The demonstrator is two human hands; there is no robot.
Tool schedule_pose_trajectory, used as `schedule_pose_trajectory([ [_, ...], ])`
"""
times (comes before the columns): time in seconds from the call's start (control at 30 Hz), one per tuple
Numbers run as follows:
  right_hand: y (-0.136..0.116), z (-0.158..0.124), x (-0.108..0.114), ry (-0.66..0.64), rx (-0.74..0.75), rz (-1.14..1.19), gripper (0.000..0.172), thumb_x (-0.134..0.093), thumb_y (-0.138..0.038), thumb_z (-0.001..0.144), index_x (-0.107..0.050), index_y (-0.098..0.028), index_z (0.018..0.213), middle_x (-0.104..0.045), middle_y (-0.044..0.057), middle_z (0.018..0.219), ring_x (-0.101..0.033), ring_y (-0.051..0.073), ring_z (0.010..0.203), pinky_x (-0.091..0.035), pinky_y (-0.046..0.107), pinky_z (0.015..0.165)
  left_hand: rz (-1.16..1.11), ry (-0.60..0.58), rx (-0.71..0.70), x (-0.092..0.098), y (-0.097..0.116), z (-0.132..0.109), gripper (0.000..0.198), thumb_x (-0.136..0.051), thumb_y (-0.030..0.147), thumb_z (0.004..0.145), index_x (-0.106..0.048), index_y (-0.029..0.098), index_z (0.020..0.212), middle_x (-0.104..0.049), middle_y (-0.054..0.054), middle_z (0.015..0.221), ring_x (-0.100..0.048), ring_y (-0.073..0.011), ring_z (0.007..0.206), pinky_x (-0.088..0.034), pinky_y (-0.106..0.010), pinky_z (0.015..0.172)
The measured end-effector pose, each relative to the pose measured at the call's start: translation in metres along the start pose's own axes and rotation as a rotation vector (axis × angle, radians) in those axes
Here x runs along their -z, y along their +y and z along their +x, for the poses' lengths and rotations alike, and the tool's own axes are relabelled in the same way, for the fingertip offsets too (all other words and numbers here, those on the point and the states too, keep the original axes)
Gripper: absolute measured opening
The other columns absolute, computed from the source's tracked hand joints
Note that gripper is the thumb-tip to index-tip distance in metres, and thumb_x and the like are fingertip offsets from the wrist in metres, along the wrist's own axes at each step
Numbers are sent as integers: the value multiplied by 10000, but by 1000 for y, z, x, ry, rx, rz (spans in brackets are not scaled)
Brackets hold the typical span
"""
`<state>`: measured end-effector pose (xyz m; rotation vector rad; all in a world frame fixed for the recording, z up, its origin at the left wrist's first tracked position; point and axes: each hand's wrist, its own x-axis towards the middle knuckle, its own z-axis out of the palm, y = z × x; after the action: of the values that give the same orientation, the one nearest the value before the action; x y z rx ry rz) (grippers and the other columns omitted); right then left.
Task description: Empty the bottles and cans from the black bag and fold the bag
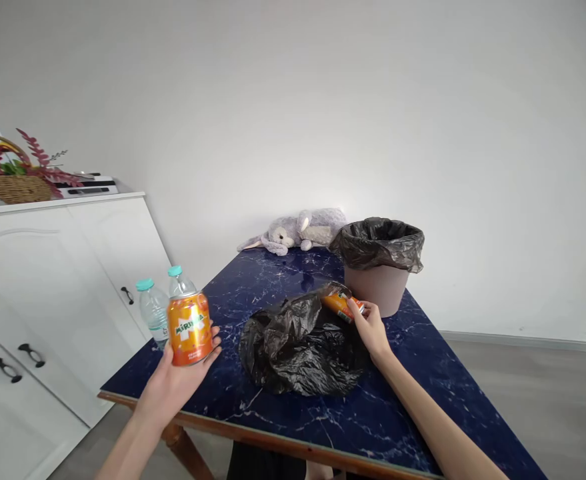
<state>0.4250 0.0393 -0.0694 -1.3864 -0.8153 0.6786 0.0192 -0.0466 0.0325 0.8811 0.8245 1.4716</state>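
Note:
An orange Mirinda soda can [190, 330] stands upright in my left hand [173, 387], whose fingers wrap round its base. Right behind that can are two clear plastic bottles with teal caps, one bottle [153, 310] at the left and another bottle [181, 285] partly hidden by the can. My right hand [370, 327] is closed on a second orange soda can [340, 303], which lies tilted at the mouth of a black plastic bag [303, 353]. Part of this can is covered by the bag's edge. The crumpled bag rests on the blue marble-patterned table [397, 413].
Behind my right hand stands a bin [380, 287] lined with a black bag. A grey plush rabbit [293, 230] lies at the table's far end against the wall. A white cabinet [47, 287] on the left carries a wicker basket [20, 189] of flowers.

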Motion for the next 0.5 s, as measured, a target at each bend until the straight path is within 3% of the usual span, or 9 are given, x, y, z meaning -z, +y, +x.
schedule_pose_trajectory([
  [0.13,3,1,1,-17,-4,-2,699,-721,-775,766,-631,-194,1145,-741,60,1022,-705,270,950,-523,346,838,120,136,-80,29,20,-29,638,-860,499,779,-714,229,1338,-704,-107,1418,-559,-365,1427,-404,-510,1269],
  [0.3,4,1,2,-9,-16,15,696,-758,-761,733,-642,-195,1120,-738,48,980,-695,269,939,-522,349,849,250,442,-138,71,36,-26,418,-905,322,695,-761,225,1074,-781,-57,1235,-566,-308,1434,-407,-412,1269],
  [0.37,2,0,3,4,-21,29,697,-772,-759,716,-656,-195,1107,-731,41,956,-687,272,942,-522,354,852,370,535,-118,84,39,-24,438,-929,297,657,-749,230,1051,-791,-46,1188,-586,-314,1413,-403,-428,1267],
  [0.5,-6,-3,6,-4,-44,113,684,-729,-780,739,-686,-187,1077,-730,50,960,-687,269,880,-546,354,753,643,558,-169,93,38,-23,676,-994,374,617,-704,291,1222,-745,-22,1324,-563,-331,1432,-328,-522,1294],
])
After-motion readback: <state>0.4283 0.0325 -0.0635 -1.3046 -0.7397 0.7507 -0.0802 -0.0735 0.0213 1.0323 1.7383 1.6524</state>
